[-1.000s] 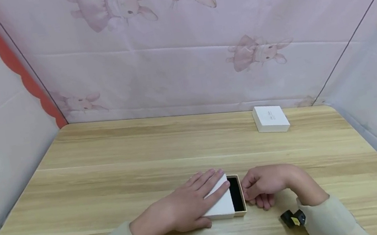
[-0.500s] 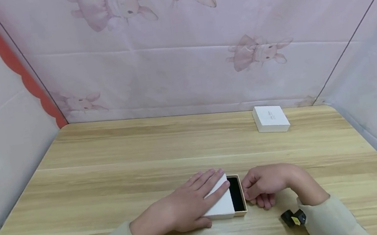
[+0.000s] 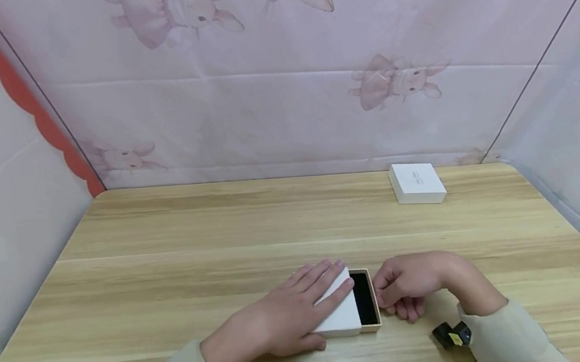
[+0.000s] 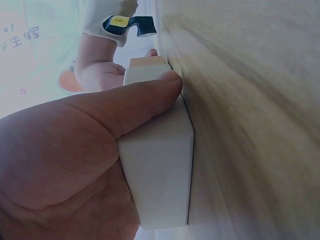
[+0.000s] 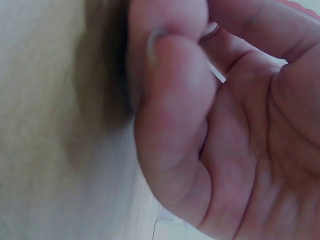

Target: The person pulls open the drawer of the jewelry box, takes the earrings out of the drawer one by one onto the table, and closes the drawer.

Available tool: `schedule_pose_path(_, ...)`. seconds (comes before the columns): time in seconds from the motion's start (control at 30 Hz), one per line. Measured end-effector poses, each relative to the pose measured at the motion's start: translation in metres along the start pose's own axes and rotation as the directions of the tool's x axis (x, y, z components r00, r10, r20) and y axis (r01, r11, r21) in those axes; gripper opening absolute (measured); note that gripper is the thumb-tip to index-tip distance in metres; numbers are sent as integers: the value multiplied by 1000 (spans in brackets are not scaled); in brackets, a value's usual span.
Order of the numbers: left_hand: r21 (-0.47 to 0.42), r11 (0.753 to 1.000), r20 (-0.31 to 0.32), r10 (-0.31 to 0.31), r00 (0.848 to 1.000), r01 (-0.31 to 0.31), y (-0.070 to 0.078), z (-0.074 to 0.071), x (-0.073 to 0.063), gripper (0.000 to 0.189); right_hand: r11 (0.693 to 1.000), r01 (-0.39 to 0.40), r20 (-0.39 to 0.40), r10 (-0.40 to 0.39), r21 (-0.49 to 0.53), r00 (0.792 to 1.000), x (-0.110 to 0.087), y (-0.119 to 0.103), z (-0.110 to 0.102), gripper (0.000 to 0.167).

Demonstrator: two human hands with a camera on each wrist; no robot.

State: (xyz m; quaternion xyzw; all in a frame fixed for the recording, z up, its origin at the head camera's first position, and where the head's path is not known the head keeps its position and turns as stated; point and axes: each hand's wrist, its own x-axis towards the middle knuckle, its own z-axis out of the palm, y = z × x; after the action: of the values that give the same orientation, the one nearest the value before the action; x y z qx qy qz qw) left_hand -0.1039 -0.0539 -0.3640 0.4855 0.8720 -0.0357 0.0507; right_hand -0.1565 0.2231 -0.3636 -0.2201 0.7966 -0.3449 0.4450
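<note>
In the head view a white slide-out box (image 3: 342, 314) lies on the wooden table, with its inner drawer (image 3: 365, 300) partly out on the right side. The drawer has a tan rim and a black inside. My left hand (image 3: 289, 317) holds the white sleeve from above, fingers across its top. Its thumb lies along the near side, as the left wrist view shows. My right hand (image 3: 410, 284) is at the drawer's right end, thumb and index finger pinched together there. What lies between those fingertips is hidden, also in the right wrist view.
A second white box (image 3: 417, 183) with small print on top stands at the back right of the table (image 3: 193, 244). Behind rises a pink cloth wall (image 3: 270, 116) with rabbit pictures. Pale walls close in the left and right sides.
The drawer has slid very slightly to the right out of the sleeve, together with my right hand. My left hand stays in place on the sleeve.
</note>
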Motion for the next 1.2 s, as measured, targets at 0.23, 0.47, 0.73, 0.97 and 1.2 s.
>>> schedule_pose_path(0.23,3,1000,-4,1,1000,-1,-1,0,0,91,1000,4,4,-4,-2,1000,0,1,-1,26)
schedule_pose_path(0.47,-22,1000,16,-8,1000,9,-1,0,1,92,1000,4,5,-4,4,1000,0,1,-2,26)
schedule_pose_path(0.73,-12,1000,19,-6,1000,7,-2,0,1,92,1000,-8,4,8,9,1000,0,0,-2,26)
schedule_pose_path(0.97,-14,1000,15,-6,1000,6,-2,0,1,92,1000,-21,5,21,21,1000,0,0,-2,26)
schedule_pose_path(1.2,-2,1000,10,1,1000,-1,-1,0,0,91,1000,-18,7,18,26,1000,-1,0,-2,27)
